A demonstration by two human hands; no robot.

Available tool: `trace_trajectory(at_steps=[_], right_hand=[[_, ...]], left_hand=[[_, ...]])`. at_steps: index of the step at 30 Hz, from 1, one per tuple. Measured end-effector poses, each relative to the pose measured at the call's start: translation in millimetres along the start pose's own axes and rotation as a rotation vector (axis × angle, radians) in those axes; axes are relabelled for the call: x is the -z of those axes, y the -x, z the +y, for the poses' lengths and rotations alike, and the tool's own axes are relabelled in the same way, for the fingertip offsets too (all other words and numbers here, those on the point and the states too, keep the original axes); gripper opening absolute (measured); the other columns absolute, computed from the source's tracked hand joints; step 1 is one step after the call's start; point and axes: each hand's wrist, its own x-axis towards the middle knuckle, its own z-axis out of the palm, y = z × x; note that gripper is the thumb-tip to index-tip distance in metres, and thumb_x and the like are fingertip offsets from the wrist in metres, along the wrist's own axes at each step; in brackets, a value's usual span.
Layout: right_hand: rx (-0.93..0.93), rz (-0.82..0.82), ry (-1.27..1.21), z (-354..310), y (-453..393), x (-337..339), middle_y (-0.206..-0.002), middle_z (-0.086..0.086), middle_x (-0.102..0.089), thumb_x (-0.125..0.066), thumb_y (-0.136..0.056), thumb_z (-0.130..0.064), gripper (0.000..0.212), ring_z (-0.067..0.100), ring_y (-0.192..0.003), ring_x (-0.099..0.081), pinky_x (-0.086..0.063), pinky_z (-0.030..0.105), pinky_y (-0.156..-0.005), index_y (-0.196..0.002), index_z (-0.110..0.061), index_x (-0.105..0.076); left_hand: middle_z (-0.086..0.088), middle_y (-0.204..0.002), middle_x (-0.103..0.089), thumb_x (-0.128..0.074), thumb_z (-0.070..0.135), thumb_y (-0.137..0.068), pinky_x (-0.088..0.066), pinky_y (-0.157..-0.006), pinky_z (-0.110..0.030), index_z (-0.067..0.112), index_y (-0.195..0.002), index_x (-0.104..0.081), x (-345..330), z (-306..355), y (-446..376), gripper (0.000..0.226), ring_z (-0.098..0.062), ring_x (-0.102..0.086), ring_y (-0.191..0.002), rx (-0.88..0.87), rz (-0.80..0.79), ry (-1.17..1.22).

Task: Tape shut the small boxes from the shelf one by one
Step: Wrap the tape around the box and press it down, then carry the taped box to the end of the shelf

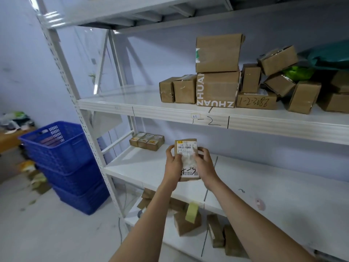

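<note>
- A small box (187, 160) is held up over the middle shelf (151, 173).
- It is gripped by the left hand (173, 163) and right hand (204, 164), fingers curled round its sides.

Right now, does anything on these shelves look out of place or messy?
Yes. On the upper shelf, the small boxes at right are piled tilted, not stacked square. On the floor by the blue baskets, scraps lie scattered.

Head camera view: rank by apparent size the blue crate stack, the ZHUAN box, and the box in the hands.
1. blue crate stack, nearer the camera, which may exaggerate it
2. ZHUAN box
3. box in the hands, partly hidden by the fingers
</note>
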Motion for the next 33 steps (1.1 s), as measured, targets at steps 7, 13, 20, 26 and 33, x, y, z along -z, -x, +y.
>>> trace_trajectory(at_steps=[7,13,20,26,33], right_hand=[[0.006,-0.056,0.02,-9.5,-0.6,-28.5,-0.117,-0.005,-0.064,-0.048,-0.103,-0.044,0.025,0.016,-0.095,-0.071,-0.062,0.036,-0.074,-0.125,-0.032,-0.047],[-0.021,-0.069,0.048,-4.2,-9.0,-43.0,-0.115,-0.006,-0.062,-0.047,-0.104,-0.032,0.02,0.016,-0.095,-0.069,-0.059,0.032,-0.071,-0.124,-0.033,-0.046],[-0.052,-0.074,0.054,8.5,-50.2,-73.3,-0.109,-0.009,-0.062,-0.044,-0.103,-0.031,0.019,0.019,-0.094,-0.07,-0.062,0.039,-0.076,-0.122,-0.032,-0.044],[-0.066,-0.049,0.044,22.7,-97.0,-110.0,-0.106,-0.008,-0.063,-0.046,-0.098,-0.028,0.019,0.019,-0.091,-0.07,-0.06,0.036,-0.07,-0.115,-0.034,-0.044],[-0.093,0.039,0.048,48.9,-154.0,-163.6,-0.109,-0.006,-0.066,-0.047,-0.099,-0.038,0.007,0.019,-0.094,-0.07,-0.056,0.034,-0.068,-0.105,-0.041,-0.046]], left_hand=[[-0.005,-0.113,-0.069,-0.035,0.025,-0.103,-0.06,-0.069,-0.037,0.041,-0.138,-0.033,23.5,13.7,2.5,0.039,-0.023,-0.073,-0.09,-0.031,0.064,-0.001],[-0.002,-0.107,-0.072,-0.037,0.026,-0.101,-0.058,-0.062,-0.032,0.046,-0.132,-0.036,36.4,12.2,-6.4,0.037,-0.02,-0.075,-0.081,0.003,0.086,0.011],[-0.003,-0.109,-0.071,-0.035,0.024,-0.102,-0.057,-0.06,-0.03,0.045,-0.132,-0.035,56.7,5.1,-51.8,0.036,-0.017,-0.075,-0.079,0.025,0.087,0.024],[-0.005,-0.116,-0.068,-0.037,0.026,-0.103,-0.061,-0.073,-0.039,0.039,-0.14,-0.033,81.5,-4.5,-109.5,0.04,-0.023,-0.074,-0.09,0.049,0.069,0.021],[-0.006,-0.119,-0.067,-0.04,0.03,-0.101,-0.061,-0.084,-0.047,0.042,-0.137,-0.033,122.9,-25.4,-182.9,0.039,-0.024,-0.072,-0.097,0.073,0.012,-0.002]])
